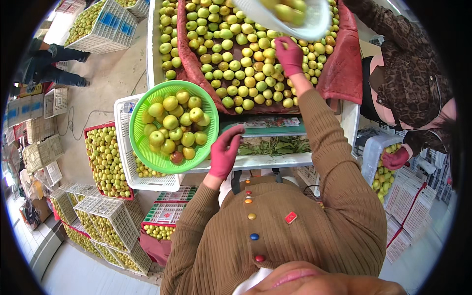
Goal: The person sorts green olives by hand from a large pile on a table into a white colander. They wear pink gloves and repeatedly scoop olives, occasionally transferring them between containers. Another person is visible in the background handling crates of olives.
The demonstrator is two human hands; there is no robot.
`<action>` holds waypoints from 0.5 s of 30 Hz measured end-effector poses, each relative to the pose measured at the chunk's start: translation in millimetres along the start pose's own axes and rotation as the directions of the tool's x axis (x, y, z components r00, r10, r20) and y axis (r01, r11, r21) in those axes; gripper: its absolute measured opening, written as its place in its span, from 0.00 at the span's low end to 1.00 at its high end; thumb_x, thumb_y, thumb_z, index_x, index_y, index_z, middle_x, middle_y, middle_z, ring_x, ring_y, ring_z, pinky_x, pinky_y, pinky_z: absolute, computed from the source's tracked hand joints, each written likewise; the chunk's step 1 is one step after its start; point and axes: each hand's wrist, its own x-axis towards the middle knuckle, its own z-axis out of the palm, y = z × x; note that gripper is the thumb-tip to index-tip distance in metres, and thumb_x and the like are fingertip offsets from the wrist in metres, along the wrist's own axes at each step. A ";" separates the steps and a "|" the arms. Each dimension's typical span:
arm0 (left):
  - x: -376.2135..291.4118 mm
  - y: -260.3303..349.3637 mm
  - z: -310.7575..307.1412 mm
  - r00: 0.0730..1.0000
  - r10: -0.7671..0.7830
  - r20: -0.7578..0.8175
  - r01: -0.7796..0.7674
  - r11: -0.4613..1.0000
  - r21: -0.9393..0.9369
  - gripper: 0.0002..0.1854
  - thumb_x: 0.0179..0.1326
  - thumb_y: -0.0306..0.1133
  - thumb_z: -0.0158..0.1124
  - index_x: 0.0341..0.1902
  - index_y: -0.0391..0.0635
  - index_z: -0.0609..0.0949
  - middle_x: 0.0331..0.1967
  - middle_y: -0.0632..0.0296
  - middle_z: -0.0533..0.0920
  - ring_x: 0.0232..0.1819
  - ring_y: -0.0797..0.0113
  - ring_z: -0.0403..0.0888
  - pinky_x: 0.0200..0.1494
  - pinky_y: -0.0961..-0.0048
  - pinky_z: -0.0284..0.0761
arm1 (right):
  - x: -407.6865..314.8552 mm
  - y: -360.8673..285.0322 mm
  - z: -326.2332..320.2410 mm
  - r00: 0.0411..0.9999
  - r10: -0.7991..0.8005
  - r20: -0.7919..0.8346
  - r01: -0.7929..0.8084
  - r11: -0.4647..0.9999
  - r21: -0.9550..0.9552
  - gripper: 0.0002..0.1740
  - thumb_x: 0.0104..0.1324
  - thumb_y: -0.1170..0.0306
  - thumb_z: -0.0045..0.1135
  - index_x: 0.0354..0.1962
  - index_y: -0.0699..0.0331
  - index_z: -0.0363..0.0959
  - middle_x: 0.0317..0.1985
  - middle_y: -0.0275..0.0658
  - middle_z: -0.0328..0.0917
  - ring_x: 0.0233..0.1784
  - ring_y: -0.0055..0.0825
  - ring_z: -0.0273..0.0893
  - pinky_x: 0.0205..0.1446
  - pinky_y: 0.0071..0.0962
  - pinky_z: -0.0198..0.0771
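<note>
My left hand [225, 152], in a red glove, hovers by the right rim of a green plastic colander [212, 107]; its fingers are apart and nothing shows in them. The colander holds many green-yellow jujubes [170, 122], one of them reddish brown. My right hand [289, 56], also red-gloved, is over the jujubes spread on a red cloth [195, 66], its fingers curled near the thumb; whether it holds a fruit is not clear. Just above it, a white plastic basket [318, 22] with jujubes in it is tilted and slightly blurred; what holds it is out of view.
A white crate [123, 147] with jujubes stands under the colander. Leaves [276, 145] lie in a tray at the table's near edge [265, 161]. A co-worker in a leopard-print jacket [413, 73] is at the right, a gloved hand on a jujube crate. Stacked crates [107, 217] stand lower left.
</note>
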 end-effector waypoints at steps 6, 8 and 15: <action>52.8 -37.1 37.2 0.920 -0.355 0.168 0.386 0.897 -0.216 0.21 0.75 0.33 0.58 0.67 0.38 0.74 0.54 0.55 0.83 0.45 0.68 0.85 0.48 0.72 0.84 | -30.8 -11.7 -24.9 0.916 0.004 0.400 0.147 0.927 -0.345 0.24 0.64 0.60 0.63 0.58 0.39 0.76 0.53 0.41 0.78 0.49 0.45 0.82 0.53 0.44 0.78; 66.4 -45.3 46.2 0.901 -0.380 0.207 0.425 0.871 -0.249 0.25 0.74 0.33 0.59 0.70 0.38 0.70 0.57 0.54 0.80 0.47 0.65 0.84 0.50 0.69 0.85 | -40.0 -13.4 -16.4 0.903 0.006 0.429 0.179 0.903 -0.390 0.27 0.64 0.59 0.64 0.61 0.37 0.72 0.52 0.40 0.77 0.50 0.46 0.81 0.51 0.46 0.78; 92.6 -67.1 59.2 0.915 -0.381 0.136 0.402 0.890 -0.213 0.29 0.72 0.32 0.60 0.74 0.40 0.67 0.65 0.51 0.73 0.56 0.62 0.80 0.57 0.64 0.80 | -15.7 -35.4 -25.3 0.841 0.068 0.537 0.148 0.926 -0.348 0.24 0.63 0.50 0.64 0.57 0.41 0.80 0.52 0.37 0.82 0.50 0.43 0.83 0.54 0.41 0.78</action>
